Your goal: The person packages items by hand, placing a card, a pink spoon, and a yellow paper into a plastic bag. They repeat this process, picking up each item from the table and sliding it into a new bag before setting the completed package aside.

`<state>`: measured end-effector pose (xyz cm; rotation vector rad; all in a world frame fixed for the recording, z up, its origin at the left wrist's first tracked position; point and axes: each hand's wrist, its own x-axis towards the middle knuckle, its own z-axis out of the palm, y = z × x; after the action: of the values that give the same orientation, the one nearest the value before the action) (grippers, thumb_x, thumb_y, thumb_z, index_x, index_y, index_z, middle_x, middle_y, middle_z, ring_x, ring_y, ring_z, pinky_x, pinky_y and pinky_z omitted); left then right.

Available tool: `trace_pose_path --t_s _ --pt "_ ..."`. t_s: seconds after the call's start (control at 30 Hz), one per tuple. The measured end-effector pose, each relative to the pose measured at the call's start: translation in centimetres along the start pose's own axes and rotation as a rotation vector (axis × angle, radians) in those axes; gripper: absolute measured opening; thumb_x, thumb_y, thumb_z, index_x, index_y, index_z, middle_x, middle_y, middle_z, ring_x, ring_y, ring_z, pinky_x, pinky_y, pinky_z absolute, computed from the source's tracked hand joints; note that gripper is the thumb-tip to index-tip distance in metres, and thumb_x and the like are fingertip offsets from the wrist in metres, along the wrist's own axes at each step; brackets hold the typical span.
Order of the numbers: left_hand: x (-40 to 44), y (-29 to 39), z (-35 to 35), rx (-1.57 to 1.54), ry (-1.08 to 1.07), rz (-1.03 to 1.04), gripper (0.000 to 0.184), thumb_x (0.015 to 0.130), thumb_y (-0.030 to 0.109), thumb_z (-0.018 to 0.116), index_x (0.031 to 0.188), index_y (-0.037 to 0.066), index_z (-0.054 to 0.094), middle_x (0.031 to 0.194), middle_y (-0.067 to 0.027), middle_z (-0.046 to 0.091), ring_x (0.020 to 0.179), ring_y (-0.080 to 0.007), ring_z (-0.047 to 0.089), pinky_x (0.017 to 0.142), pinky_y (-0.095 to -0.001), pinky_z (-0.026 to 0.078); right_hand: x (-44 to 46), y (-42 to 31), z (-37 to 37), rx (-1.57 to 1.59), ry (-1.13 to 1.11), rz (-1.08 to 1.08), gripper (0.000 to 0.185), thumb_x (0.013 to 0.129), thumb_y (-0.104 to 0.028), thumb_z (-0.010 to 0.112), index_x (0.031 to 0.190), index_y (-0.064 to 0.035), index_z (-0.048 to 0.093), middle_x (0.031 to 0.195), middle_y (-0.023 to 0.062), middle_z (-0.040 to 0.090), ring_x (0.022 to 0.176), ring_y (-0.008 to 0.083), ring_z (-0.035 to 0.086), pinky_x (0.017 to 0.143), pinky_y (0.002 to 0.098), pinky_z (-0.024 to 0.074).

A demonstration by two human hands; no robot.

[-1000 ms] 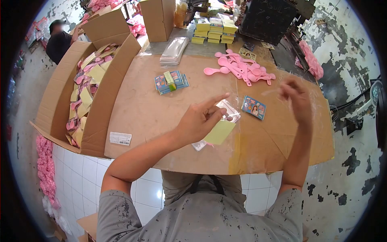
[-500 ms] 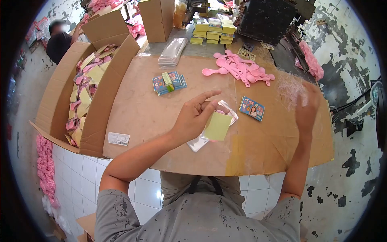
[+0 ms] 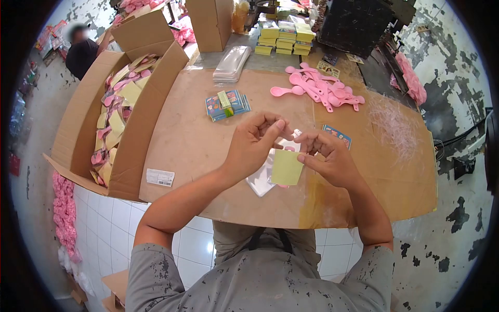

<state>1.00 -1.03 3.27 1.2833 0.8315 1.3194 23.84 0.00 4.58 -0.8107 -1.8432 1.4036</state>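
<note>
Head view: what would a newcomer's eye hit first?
Probably the heap of bright pink spoons on the far part of the table, right of centre. Next, the big open cardboard box at the left, piled with pink and yellow pieces. Then the pale yellow card by the right hand, in front of the person.

Nothing can be read; print on the white label [image 3: 160,177] is too small.

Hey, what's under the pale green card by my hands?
Left of the card, clear plastic sticks out, and a bit of pink peeks past its lower edge. The card covers the rest, so I can't tell what the pink thing is.
</note>
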Motion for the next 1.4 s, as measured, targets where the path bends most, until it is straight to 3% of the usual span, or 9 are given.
trace_pose_path --t_s 0.27,0.43,0.53,0.63,0.83,1.03,1.13,1.23,1.4 --pt "0.5 0.2 -1.3 -0.019 0.042 -0.041 0.026 0.110 0.023 0.054 0.111 0.001 0.066 0.107 -0.0128 0.074 0.095 -0.0199 0.075 0.076 -0.0335 0.064 -0.3 1.6 -0.6 -0.102 -0.010 -0.068 0.021 0.095 -0.004 0.072 0.115 -0.0001 0.070 0.090 -0.0002 0.063 0.081 0.0062 0.058 0.073 0.0249 0.0495" --pt "0.9 -0.1 -0.7 -0.096 0.043 -0.050 0.032 0.111 0.027 0.053 0.118 -0.001 0.068 0.113 -0.0131 0.074 0.102 -0.0195 0.074 0.081 -0.0317 0.062 -0.4 1.5 -1.1 0.123 0.010 0.037 0.019 0.097 -0.004 0.071 0.115 0.0007 0.070 0.098 0.0010 0.068 0.087 0.0069 0.063 0.077 0.0248 0.0522" --pt "0.5 -0.7 -0.5 0.082 -0.199 -0.092 0.033 0.110 0.024 0.057 0.127 -0.002 0.067 0.118 -0.0120 0.073 0.105 -0.0171 0.072 0.085 -0.0294 0.060 -0.2 1.2 -1.8 0.183 0.040 0.053 0.018 0.097 -0.004 0.071 0.115 0.0011 0.070 0.102 0.0025 0.071 0.091 0.0077 0.066 0.080 0.0248 0.0538" --pt "0.0 -1.6 0.1 0.129 -0.275 -0.058 0.032 0.108 0.019 0.061 0.131 -0.003 0.066 0.120 -0.0102 0.074 0.104 -0.0146 0.071 0.087 -0.0278 0.058 -0.4 1.9 -2.2 0.162 0.088 0.038 0.017 0.097 -0.004 0.070 0.113 0.0013 0.070 0.103 0.0030 0.072 0.092 0.0082 0.068 0.081 0.0249 0.0545" --pt "0.3 -1.7 -0.2 0.093 -0.190 -0.154 0.026 0.105 0.011 0.065 0.126 -0.003 0.071 0.115 -0.0094 0.076 0.098 -0.0121 0.071 0.084 -0.0276 0.059 -0.4 2.2 -2.6 0.179 0.144 0.072 0.013 0.097 -0.002 0.069 0.109 0.0010 0.073 0.102 0.0030 0.072 0.091 0.0086 0.067 0.081 0.0255 0.0544" --pt "0.3 -1.9 -0.8 0.174 -0.261 0.010 0.026 0.106 0.010 0.062 0.128 -0.001 0.071 0.118 -0.0101 0.075 0.099 -0.0123 0.071 0.084 -0.0281 0.060 -0.3 3.5 -3.4 0.181 0.130 -0.014 0.015 0.096 0.002 0.066 0.108 0.0012 0.075 0.103 0.0022 0.070 0.093 0.0096 0.066 0.080 0.0272 0.0534" --pt "0.5 -2.0 -1.1 0.182 -0.297 -0.010 0.026 0.104 0.008 0.063 0.127 -0.002 0.072 0.120 -0.0111 0.075 0.102 -0.0130 0.070 0.086 -0.0291 0.060 -0.2 3.4 -3.7 0.155 0.121 -0.005 0.015 0.096 0.001 0.066 0.108 0.0011 0.075 0.104 0.0024 0.070 0.092 0.0102 0.066 0.080 0.0273 0.0535" --pt "0.7 -1.5 -1.5 -0.091 -0.281 -0.149 0.024 0.101 0.004 0.066 0.123 -0.002 0.073 0.121 -0.0118 0.074 0.106 -0.0138 0.070 0.088 -0.0301 0.060 -0.3 3.3 -3.8 0.128 0.125 -0.004 0.015 0.096 0.000 0.066 0.108 0.0015 0.075 0.105 0.0029 0.071 0.092 0.0102 0.067 0.081 0.0270 0.0542" --pt "0.8 -1.7 -1.0 0.044 -0.262 -0.248 0.029 0.101 0.007 0.068 0.128 -0.003 0.069 0.118 -0.0122 0.075 0.103 -0.0139 0.072 0.088 -0.0286 0.060 -0.3 3.0 -3.3 0.105 0.125 0.049 0.014 0.097 -0.001 0.068 0.110 0.0030 0.074 0.106 0.0043 0.070 0.096 0.0108 0.068 0.084 0.0267 0.0549"
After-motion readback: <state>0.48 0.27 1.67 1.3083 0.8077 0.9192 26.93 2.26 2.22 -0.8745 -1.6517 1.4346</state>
